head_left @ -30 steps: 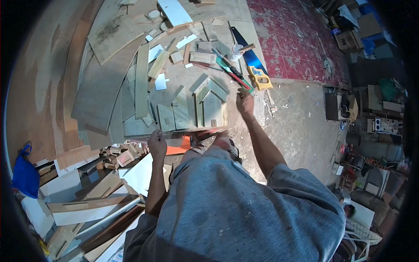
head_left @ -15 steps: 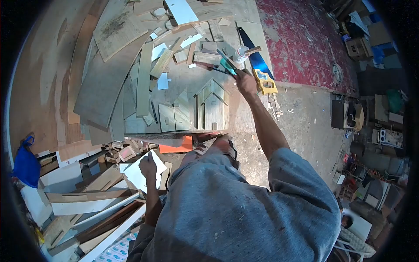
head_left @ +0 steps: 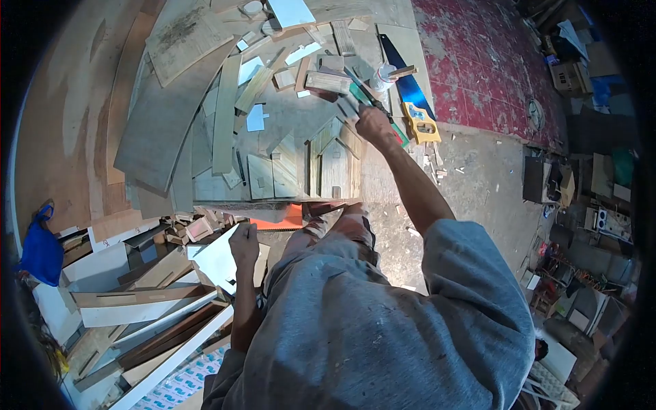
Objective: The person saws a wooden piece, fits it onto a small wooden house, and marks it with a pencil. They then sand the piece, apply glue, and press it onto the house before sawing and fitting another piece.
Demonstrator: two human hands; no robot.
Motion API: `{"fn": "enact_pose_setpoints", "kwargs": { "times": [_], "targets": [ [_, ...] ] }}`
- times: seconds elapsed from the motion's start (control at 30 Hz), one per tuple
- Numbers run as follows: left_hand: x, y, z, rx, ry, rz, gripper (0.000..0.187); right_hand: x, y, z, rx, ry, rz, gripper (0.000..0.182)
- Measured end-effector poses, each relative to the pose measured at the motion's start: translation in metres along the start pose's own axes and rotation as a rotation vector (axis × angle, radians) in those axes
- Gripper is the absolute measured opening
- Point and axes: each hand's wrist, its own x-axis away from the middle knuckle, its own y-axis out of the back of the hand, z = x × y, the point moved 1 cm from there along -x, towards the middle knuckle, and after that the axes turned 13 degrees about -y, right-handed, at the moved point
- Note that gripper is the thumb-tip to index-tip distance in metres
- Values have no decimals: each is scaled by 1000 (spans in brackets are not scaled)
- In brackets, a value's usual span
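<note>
My right hand [head_left: 376, 126] is over the workbench, its fingers closed round a slim tool [head_left: 348, 106] with a blurred grey end pointing up and left; I cannot make out its kind. Just beyond lies a green object [head_left: 358, 91]. Right of the hand rests a handsaw [head_left: 421, 123] with a yellow handle, beside a white jar [head_left: 383, 78] with a wooden stick across its top. Nearer my body, wooden pieces form small house shapes [head_left: 335, 165]. My left hand [head_left: 244, 242] hangs closed above a white board [head_left: 217, 260]; whatever it holds, if anything, is hidden.
Offcuts and a large plank [head_left: 167, 123] cover the bench's left side. Below its front edge are an orange object [head_left: 283, 219] and a heap of boards [head_left: 143, 301]. A blue bag [head_left: 42, 249] hangs at far left. Another person's head [head_left: 541, 349] shows at lower right.
My right hand has drawn slightly left from beside the jar, with the grey-ended tool now showing in it. My left hand has risen a little and moved right.
</note>
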Motion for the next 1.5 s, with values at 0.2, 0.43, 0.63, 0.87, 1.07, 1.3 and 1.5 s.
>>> {"fn": "enact_pose_setpoints", "kwargs": {
  "times": [0.2,0.43,0.63,0.87,1.07,1.3,1.5],
  "targets": [
    [-54,-20,-39,81,-283,109,21,94,40,-50,-1046,-244,161,31],
    [-138,-50,-114,-10,-551,341,43,185,-1,-24,-970,-302,-194,16],
    [-160,-88,-173,-216,-836,533,76,212,-29,41,-1089,-107,-110,24],
    [-160,-107,-164,-243,-770,584,79,190,-51,67,-1119,-102,-74,20],
    [-156,-114,-155,-222,-778,532,75,188,-58,71,-1029,-47,-139,18],
    [-148,-112,-174,-290,-800,523,79,199,-43,59,-1075,-203,-227,16],
    [-144,-128,-194,-390,-1032,526,78,200,-47,43,-1083,-246,-327,14]
  ]
}}
